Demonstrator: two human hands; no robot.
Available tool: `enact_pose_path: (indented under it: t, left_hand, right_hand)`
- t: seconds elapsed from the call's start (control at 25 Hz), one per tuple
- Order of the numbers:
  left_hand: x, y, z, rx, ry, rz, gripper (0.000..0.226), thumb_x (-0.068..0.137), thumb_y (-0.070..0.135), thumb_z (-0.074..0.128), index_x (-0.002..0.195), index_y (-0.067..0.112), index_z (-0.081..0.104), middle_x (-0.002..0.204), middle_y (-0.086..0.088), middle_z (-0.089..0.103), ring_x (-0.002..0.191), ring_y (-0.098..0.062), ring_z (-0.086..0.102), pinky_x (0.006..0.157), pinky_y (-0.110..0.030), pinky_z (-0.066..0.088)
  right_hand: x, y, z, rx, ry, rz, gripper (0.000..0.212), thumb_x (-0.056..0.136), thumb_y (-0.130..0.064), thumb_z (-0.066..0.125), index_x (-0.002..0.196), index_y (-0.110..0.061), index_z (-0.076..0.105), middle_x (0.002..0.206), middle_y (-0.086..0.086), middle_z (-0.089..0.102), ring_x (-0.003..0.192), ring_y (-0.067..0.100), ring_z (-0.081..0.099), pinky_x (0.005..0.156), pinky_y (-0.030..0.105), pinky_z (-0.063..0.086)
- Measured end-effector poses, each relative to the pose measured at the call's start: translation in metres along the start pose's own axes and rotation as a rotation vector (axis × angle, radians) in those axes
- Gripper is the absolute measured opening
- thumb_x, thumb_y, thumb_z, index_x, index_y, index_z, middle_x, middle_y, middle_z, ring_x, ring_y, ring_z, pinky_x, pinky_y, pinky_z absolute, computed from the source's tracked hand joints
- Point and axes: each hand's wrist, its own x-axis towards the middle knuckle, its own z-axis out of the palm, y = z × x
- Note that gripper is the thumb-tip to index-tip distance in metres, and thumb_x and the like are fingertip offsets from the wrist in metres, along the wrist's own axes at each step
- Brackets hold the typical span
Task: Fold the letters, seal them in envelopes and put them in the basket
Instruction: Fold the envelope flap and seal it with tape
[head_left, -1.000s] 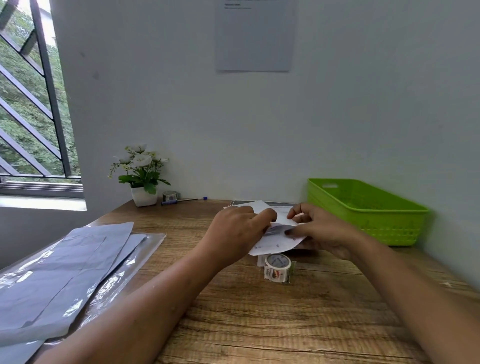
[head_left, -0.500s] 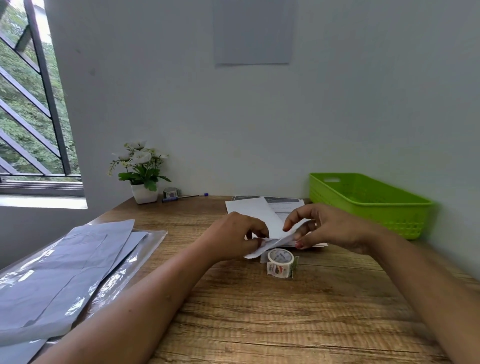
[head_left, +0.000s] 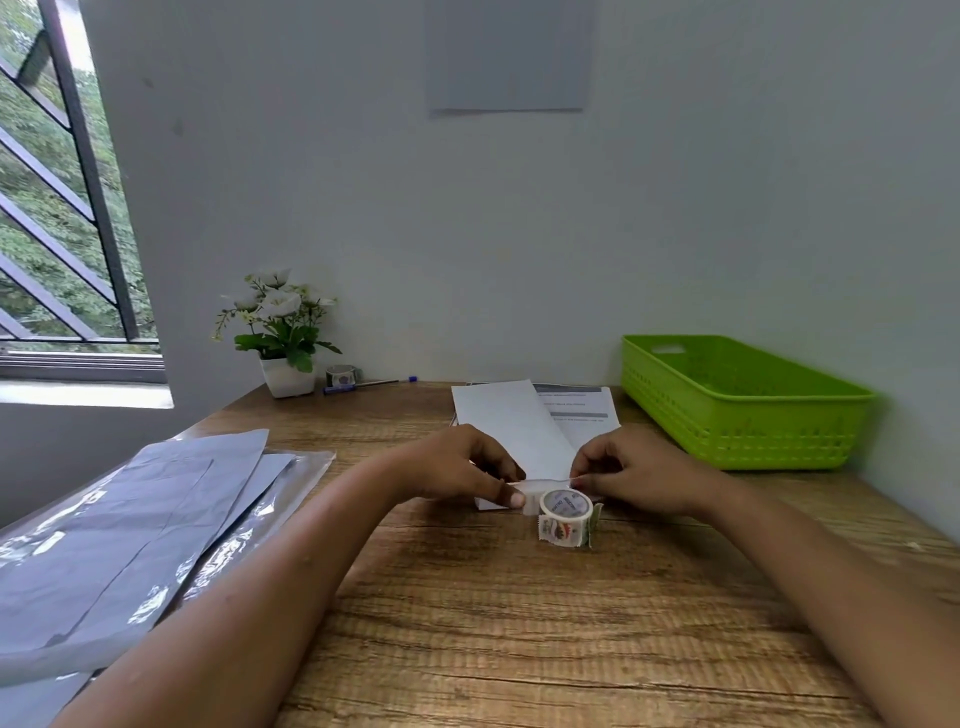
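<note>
1. Since half a second ago both hands have come down to the table (head_left: 519, 623). The letter (head_left: 511, 431), then held up off the wood, now lies flat and stretches away from the person, with only its near edge raised.
2. The grey envelopes (head_left: 130, 519) lie stacked in a clear sleeve at the left, well apart from the hands. None looks opened or filled, so I judge sealing has not begun.
3. The green basket (head_left: 743, 405) stands at the right against the wall. No envelope shows in the part of it I can see, but its near wall hides the floor.
4. The letter rests on top of printed sheets (head_left: 576, 408), so more letters seem to wait. Folding is the step in hand, and it looks to be at its first crease.
5. The left hand (head_left: 457, 467) has its fingers curled, and its thumb pinches the near left corner of the letter.
6. The right hand (head_left: 634, 473) is curled the same way and pinches the near right corner.
7. A roll of tape (head_left: 565, 512) stands just in front of the letter and covers part of the fold. Whether the edge is turned over once or rolled, I cannot tell.
</note>
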Motion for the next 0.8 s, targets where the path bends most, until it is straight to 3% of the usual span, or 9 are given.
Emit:
enact_pose_path:
  t: [0.12, 0.2, 0.36, 0.52, 0.68, 0.8]
  left_hand:
    - [0.003, -0.003, 0.001, 0.006, 0.053, -0.011, 0.01, 0.078, 0.028, 0.074, 0.074, 0.025, 0.065, 0.116, 0.009, 0.066, 0.109, -0.011, 0.056, 0.097, -0.031, 0.041]
    - [0.003, -0.004, 0.002, 0.025, 0.081, -0.001, 0.008, 0.079, 0.025, 0.073, 0.08, 0.029, 0.066, 0.111, 0.009, 0.066, 0.106, -0.011, 0.056, 0.091, -0.028, 0.043]
    - [0.002, -0.004, 0.002, 0.028, 0.066, 0.04, 0.022, 0.085, 0.014, 0.066, 0.095, 0.034, 0.064, 0.096, 0.023, 0.06, 0.093, 0.004, 0.054, 0.077, -0.012, 0.038]
    - [0.005, -0.001, 0.005, 0.076, 0.045, 0.055, 0.031, 0.089, 0.011, 0.058, 0.101, 0.038, 0.067, 0.116, 0.014, 0.062, 0.108, -0.009, 0.054, 0.095, -0.029, 0.041]
    - [0.006, 0.001, 0.005, 0.126, 0.007, 0.077, 0.034, 0.091, 0.006, 0.055, 0.113, 0.028, 0.067, 0.132, 0.008, 0.055, 0.116, -0.007, 0.049, 0.095, -0.022, 0.035]
    - [0.006, 0.0, 0.002, 0.115, 0.005, 0.05, 0.034, 0.09, 0.003, 0.055, 0.111, 0.026, 0.069, 0.135, 0.007, 0.053, 0.12, -0.009, 0.048, 0.099, -0.023, 0.035]
  right_hand:
    - [0.005, 0.0, 0.009, -0.068, 0.103, 0.032, 0.006, 0.087, -0.022, 0.064, 0.087, -0.024, 0.07, 0.079, -0.012, 0.062, 0.074, 0.004, 0.055, 0.062, 0.016, 0.04]
    - [0.006, 0.0, 0.015, -0.109, 0.151, 0.054, 0.009, 0.087, -0.022, 0.062, 0.088, -0.028, 0.069, 0.078, -0.016, 0.058, 0.071, -0.001, 0.053, 0.06, 0.013, 0.037]
    - [0.008, -0.001, 0.021, -0.088, 0.17, 0.073, 0.004, 0.082, -0.032, 0.069, 0.081, -0.033, 0.065, 0.081, -0.015, 0.063, 0.077, 0.003, 0.058, 0.07, 0.026, 0.05]
    - [0.018, -0.005, 0.019, -0.009, 0.138, 0.145, 0.022, 0.07, -0.046, 0.078, 0.072, -0.03, 0.062, 0.073, -0.012, 0.063, 0.069, 0.002, 0.058, 0.058, 0.021, 0.042]
    - [0.019, -0.006, 0.014, 0.044, 0.103, 0.216, 0.018, 0.07, -0.035, 0.08, 0.074, -0.025, 0.066, 0.066, -0.01, 0.062, 0.059, 0.002, 0.054, 0.053, 0.019, 0.037]
    - [0.012, -0.003, 0.005, 0.128, 0.099, 0.271, 0.014, 0.071, -0.022, 0.081, 0.074, -0.021, 0.067, 0.066, -0.005, 0.062, 0.059, 0.007, 0.054, 0.059, 0.021, 0.041]
